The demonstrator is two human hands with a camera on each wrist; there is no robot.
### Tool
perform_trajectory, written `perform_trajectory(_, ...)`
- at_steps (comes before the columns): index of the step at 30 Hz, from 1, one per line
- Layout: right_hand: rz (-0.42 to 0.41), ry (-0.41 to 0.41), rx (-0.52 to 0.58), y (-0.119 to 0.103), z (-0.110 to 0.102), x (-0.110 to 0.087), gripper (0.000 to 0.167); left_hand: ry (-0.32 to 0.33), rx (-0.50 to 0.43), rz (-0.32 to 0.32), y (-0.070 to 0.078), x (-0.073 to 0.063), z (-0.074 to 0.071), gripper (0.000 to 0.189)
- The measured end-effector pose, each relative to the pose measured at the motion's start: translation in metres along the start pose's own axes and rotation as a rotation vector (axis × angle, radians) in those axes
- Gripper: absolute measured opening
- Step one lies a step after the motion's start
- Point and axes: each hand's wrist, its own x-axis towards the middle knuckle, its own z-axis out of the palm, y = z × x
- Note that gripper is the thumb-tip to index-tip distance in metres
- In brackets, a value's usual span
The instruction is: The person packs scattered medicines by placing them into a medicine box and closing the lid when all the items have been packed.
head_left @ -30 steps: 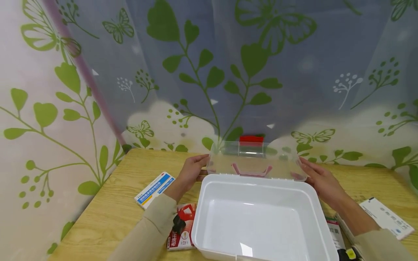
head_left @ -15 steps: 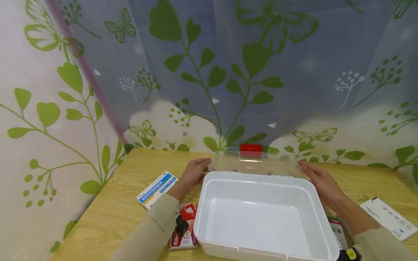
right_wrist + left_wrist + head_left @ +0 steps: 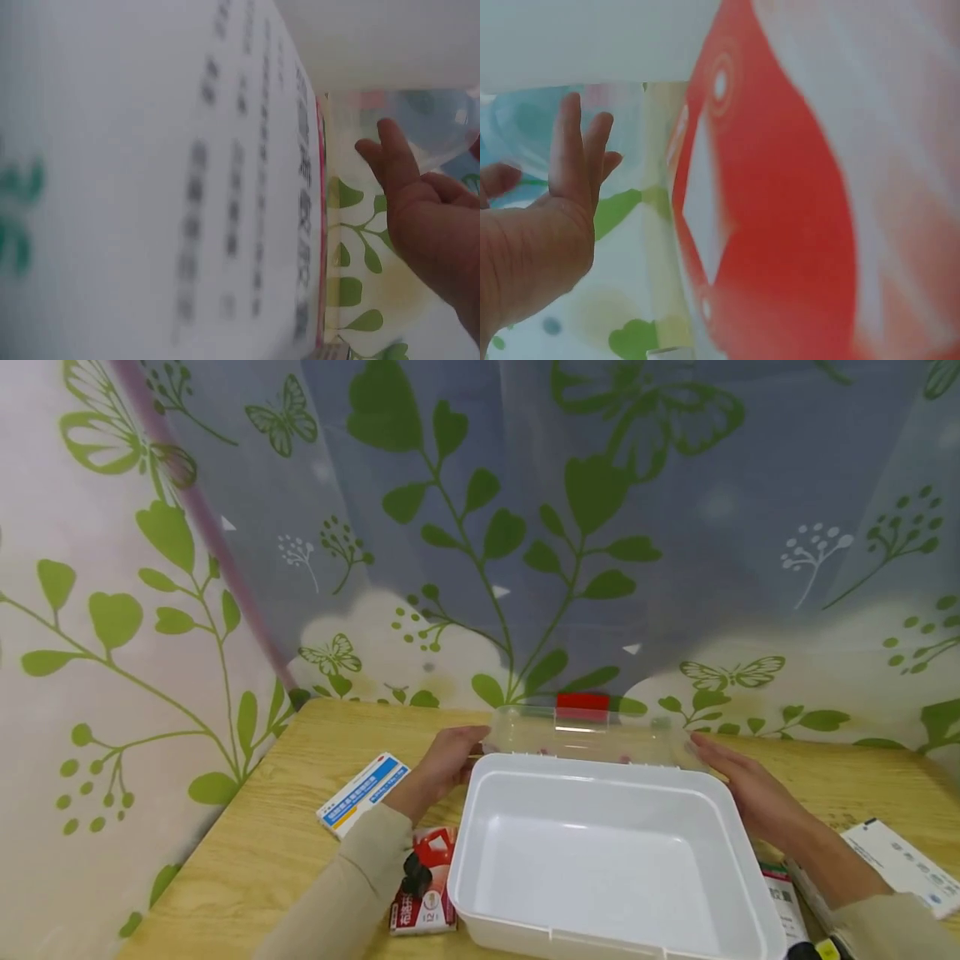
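Note:
A white plastic box (image 3: 585, 814) stands in front of me, its inside bare. Its clear hinged lid (image 3: 517, 731) is folded back behind the rear rim, with a red latch (image 3: 582, 702) at its far edge. My left hand (image 3: 444, 764) is at the lid's left end, and my right hand (image 3: 750, 785) at its right end. In the left wrist view the fingers of the left hand (image 3: 555, 225) are extended beside the clear lid. The right wrist view likewise shows the right hand (image 3: 424, 202) with fingers stretched out near the lid.
A blue-and-white medicine box (image 3: 365, 793) lies by my left forearm. A red medicine box (image 3: 423, 906) is left of the white box. Right of it are a white-and-green carton (image 3: 783, 902) and a flat white box (image 3: 900, 864). A patterned curtain (image 3: 420, 552) hangs behind the wooden table (image 3: 247, 868).
The lid has tipped farther back and down behind the box, its red latch sinking lower, with both hands at its ends. Over the last half second little has moved.

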Motion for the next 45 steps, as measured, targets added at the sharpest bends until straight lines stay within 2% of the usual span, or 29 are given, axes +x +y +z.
perform_trajectory(3, 0.005, -0.074, 0.03, 0.0, -0.004, -0.002, 0.066, -0.058, -0.015, -0.003, 0.003, -0.003, -0.001, 0.046)
perform_trajectory(5, -0.02, -0.117, 0.026, 0.001, -0.007, -0.004, 0.064, -0.088, -0.021, 0.002, 0.004, -0.006, -0.001, 0.047)
perform_trajectory(9, -0.039, -0.139, 0.037, 0.004, -0.011, -0.005, 0.064, -0.113, -0.022, 0.026, 0.005, -0.01, 0.001, 0.05)
perform_trajectory(17, -0.081, -0.096, -0.029, 0.004, -0.007, -0.002, 0.064, -0.084, -0.033, 0.037, 0.006, -0.013, 0.003, 0.056)
perform_trajectory(24, -0.064, -0.028, -0.106, 0.004, -0.006, -0.004, 0.065, -0.124, -0.001, 0.066, 0.004, -0.014, 0.001, 0.051)
perform_trajectory(28, -0.039, -0.001, -0.16, 0.001, -0.008, -0.01, 0.066, -0.144, 0.018, 0.072, 0.0, -0.019, -0.005, 0.05)
perform_trajectory(31, -0.018, -0.023, -0.172, -0.002, -0.009, -0.019, 0.066, -0.134, 0.031, 0.055, -0.001, -0.03, -0.012, 0.052)
perform_trajectory(36, 0.02, -0.065, -0.164, -0.009, -0.006, -0.036, 0.063, -0.12, 0.101, 0.025, 0.0, -0.056, -0.023, 0.061)
perform_trajectory(41, 0.106, -0.062, -0.201, -0.013, 0.001, -0.052, 0.065, -0.142, 0.154, 0.002, 0.0, -0.08, -0.029, 0.072)
perform_trajectory(45, 0.154, -0.05, -0.211, -0.014, 0.007, -0.061, 0.067, -0.186, 0.17, 0.008, -0.002, -0.096, -0.028, 0.072)
